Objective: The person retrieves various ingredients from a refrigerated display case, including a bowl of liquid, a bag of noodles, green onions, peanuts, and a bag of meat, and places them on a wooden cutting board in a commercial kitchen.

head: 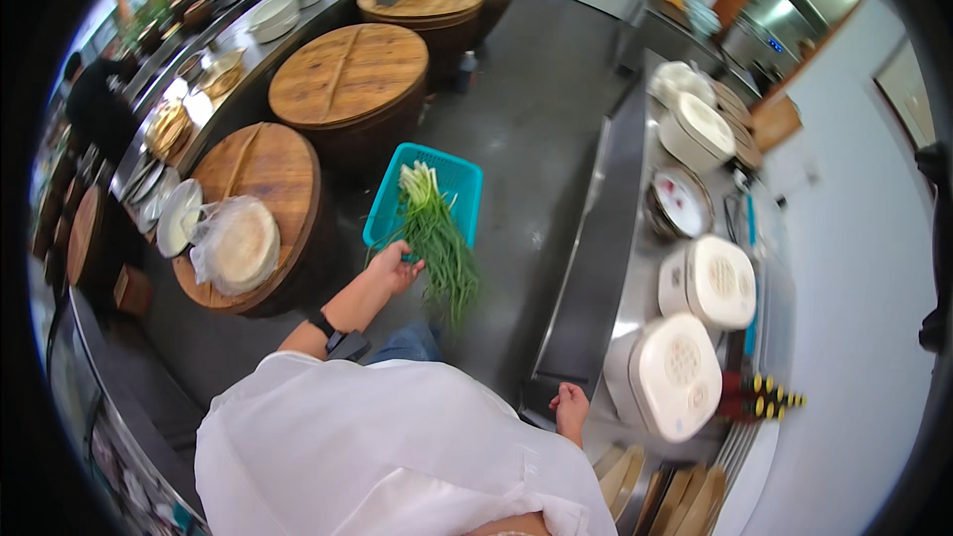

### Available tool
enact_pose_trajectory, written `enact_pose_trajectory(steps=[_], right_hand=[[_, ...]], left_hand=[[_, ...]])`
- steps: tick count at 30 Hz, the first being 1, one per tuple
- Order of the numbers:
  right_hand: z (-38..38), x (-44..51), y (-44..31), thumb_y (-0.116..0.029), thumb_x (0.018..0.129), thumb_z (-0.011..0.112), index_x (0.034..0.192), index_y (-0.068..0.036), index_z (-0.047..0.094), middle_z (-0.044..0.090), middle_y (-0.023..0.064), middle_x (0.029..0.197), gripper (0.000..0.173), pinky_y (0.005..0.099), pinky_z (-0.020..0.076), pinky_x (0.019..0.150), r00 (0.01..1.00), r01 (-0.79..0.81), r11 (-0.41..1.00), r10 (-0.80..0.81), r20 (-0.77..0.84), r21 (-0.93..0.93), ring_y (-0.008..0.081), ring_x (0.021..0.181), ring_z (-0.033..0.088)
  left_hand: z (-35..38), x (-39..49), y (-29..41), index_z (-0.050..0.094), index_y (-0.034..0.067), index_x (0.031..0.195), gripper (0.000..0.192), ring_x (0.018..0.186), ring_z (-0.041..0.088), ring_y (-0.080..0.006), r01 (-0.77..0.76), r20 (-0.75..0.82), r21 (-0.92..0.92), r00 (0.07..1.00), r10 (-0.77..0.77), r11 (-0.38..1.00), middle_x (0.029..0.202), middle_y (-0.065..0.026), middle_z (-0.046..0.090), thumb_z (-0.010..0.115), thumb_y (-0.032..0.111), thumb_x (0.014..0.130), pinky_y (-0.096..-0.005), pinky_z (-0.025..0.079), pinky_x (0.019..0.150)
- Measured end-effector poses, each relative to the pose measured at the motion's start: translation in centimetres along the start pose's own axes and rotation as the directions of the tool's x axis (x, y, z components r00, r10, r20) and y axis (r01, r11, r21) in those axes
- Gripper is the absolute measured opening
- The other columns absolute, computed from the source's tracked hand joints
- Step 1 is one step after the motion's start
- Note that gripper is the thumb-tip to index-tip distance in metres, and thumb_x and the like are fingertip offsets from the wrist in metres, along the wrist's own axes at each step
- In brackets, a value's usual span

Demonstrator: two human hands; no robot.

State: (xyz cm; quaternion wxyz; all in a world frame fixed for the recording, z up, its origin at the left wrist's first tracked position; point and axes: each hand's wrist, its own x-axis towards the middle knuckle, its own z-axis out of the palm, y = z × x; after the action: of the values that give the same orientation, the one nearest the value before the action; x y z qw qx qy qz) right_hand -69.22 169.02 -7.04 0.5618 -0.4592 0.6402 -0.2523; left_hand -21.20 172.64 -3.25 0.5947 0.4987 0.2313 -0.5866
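My left hand [397,268] grips the near rim of a teal plastic basket [465,190] in front of me. A bunch of green onions [439,238] lies in the basket, white ends towards its far side. The long green leaves hang over the near rim, beside my fingers. My right hand [572,409] is low at my right side, near the end of the steel counter, fingers curled and nothing visible in them.
Large round vats with wooden lids [350,74] stand in a row on the left. A bagged round block [242,242] rests on the nearest lid. The steel counter [595,238] at right carries white lidded containers [674,376] and a bowl [679,201]. A person [97,104] stands far left.
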Motion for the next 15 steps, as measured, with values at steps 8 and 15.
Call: enact_pose_trajectory(steps=[8,15], right_hand=[[6.6,12.5,-3.5,-0.015,0.09,0.058,0.095,0.0,0.06,0.062,0.0083,0.07,0.016,0.028,0.0497,0.053,0.99,-0.138,0.988,0.136,-0.035,-0.071,0.015,0.058,0.059],[12.0,20.3,-10.8,-0.016,0.09,0.059,0.097,-0.001,0.061,0.063,0.0091,0.07,0.016,0.0287,0.0515,0.052,0.992,-0.093,0.973,0.109,0.068,-0.21,0.0154,0.057,0.06]], left_hand=[[4.5,13.8,21.4,0.039,0.008,0.101,0.027,0.047,0.046,-0.0174,-0.094,0.019,-0.127,0.995,0.097,0.987,0.073,-0.0163,0.061,0.047,0.027,0.085,-0.0262,0.044,0.044],[6.3,24.2,39.9,0.045,0.003,0.098,0.023,0.039,0.049,-0.0137,-0.18,-0.174,-0.338,0.977,0.126,0.924,0.078,-0.0215,0.064,0.048,0.022,0.085,-0.0271,0.048,0.037]])
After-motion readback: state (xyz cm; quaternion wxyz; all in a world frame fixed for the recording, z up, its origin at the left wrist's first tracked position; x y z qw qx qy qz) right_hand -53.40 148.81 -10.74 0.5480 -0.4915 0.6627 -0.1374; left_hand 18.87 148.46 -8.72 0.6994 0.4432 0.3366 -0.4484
